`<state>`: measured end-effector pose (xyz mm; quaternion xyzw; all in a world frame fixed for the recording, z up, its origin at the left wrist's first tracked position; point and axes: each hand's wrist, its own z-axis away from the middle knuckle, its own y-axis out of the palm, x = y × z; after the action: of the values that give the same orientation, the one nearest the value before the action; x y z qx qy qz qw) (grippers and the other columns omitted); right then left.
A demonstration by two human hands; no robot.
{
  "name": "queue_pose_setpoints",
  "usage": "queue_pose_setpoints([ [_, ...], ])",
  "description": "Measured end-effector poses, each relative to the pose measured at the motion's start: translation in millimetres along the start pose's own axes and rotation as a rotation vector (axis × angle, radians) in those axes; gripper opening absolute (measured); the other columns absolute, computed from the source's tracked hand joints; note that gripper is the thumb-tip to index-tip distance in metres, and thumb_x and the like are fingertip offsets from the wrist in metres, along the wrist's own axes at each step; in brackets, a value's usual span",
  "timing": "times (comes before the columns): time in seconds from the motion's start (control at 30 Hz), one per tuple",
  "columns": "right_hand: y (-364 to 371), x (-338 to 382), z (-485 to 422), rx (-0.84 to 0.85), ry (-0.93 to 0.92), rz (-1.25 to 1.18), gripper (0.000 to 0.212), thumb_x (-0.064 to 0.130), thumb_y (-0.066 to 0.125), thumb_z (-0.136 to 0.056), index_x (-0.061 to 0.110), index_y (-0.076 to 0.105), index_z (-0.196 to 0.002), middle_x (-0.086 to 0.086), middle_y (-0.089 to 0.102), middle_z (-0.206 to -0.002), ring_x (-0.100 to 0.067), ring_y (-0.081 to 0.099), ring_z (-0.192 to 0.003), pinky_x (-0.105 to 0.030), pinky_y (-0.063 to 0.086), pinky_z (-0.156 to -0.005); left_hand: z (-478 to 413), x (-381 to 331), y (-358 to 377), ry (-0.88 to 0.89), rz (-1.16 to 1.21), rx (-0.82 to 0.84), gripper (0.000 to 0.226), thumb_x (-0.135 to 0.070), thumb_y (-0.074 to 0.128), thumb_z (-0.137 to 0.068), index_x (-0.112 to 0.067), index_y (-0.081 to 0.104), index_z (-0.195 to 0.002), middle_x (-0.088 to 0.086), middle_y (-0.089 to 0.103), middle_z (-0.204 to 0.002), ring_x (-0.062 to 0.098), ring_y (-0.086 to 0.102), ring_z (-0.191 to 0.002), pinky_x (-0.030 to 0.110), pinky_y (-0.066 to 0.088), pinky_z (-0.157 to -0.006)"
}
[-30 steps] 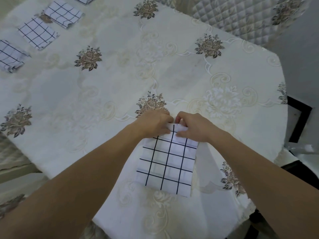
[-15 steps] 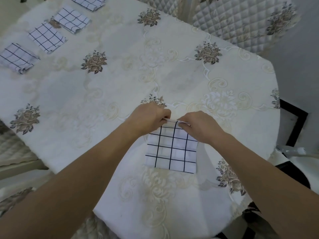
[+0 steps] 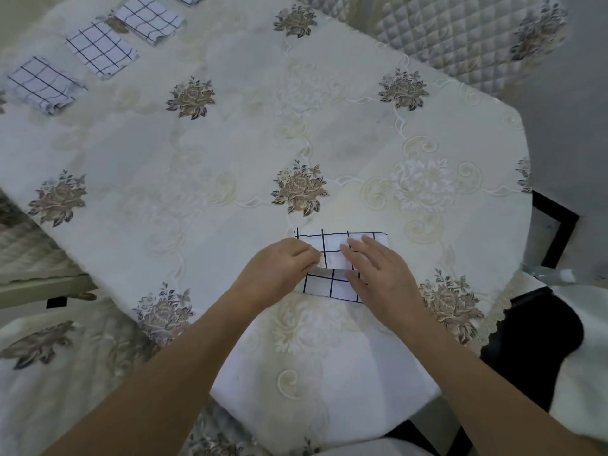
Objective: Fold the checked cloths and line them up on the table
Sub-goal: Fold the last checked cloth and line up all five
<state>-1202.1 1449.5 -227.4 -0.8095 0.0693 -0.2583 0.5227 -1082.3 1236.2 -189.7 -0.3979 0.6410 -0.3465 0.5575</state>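
Observation:
A white cloth with black checks (image 3: 332, 245) lies folded on the table (image 3: 230, 143) near its front edge. My left hand (image 3: 279, 271) pinches the cloth's folded edge at its left side. Lying flat on top of the cloth, my right hand (image 3: 378, 274) has its fingers straight and spread, pressing the right half down. Several folded checked cloths sit in a row at the far left: one (image 3: 41, 83) nearest, one (image 3: 102, 52) in the middle, one (image 3: 149, 19) farther back.
The table wears a cream embroidered tablecloth with brown rose motifs (image 3: 299, 189). A quilted chair back (image 3: 460, 37) stands at the far right. The tablecloth hangs over the front edge towards me.
The near part of the cloth has been folded over, so it shows shorter. My right hand went from pinching the far edge to lying flat on top.

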Motion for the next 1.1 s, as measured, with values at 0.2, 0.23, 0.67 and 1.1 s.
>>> queue_pose_setpoints([
  [0.2,7,-13,13,-0.017,0.027,0.067,0.045,0.012,0.064,-0.087,0.016,0.065,-0.132,-0.005,0.059,-0.142,-0.030,0.048,-0.138,-0.051,0.037,-0.113,17,-2,18,-0.025,0.052,-0.063,0.017,0.000,0.069,-0.088,-0.010,0.065,-0.102,0.004,0.072,-0.106,0.026,0.068,-0.093,0.042,0.058,-0.067],
  [0.23,7,-14,16,-0.011,0.007,0.073,0.042,0.011,0.060,-0.087,0.015,0.067,-0.129,-0.005,0.061,-0.139,-0.031,0.049,-0.137,-0.052,0.038,-0.112,20,-2,19,-0.020,0.058,-0.072,0.017,0.001,0.070,-0.087,-0.009,0.066,-0.101,0.003,0.072,-0.107,0.025,0.069,-0.094,0.041,0.059,-0.068],
  [0.67,27,-10,47,-0.085,-0.150,0.088,0.027,0.000,0.064,-0.094,0.003,0.070,-0.121,-0.009,0.067,-0.130,-0.034,0.058,-0.128,-0.051,0.049,-0.102,46,0,52,0.065,-0.032,-0.093,0.033,-0.033,0.070,-0.092,-0.008,0.070,-0.114,0.010,0.064,-0.117,0.029,0.060,-0.097,0.042,0.049,-0.087],
  [1.1,20,-12,50,-0.074,-0.270,-0.005,0.019,0.003,0.067,-0.090,0.004,0.076,-0.107,-0.007,0.072,-0.118,-0.036,0.066,-0.112,-0.046,0.056,-0.087,52,-9,56,0.032,-0.137,-0.131,0.031,-0.044,0.068,-0.091,-0.018,0.073,-0.108,0.001,0.066,-0.111,0.025,0.061,-0.101,0.039,0.047,-0.094],
])
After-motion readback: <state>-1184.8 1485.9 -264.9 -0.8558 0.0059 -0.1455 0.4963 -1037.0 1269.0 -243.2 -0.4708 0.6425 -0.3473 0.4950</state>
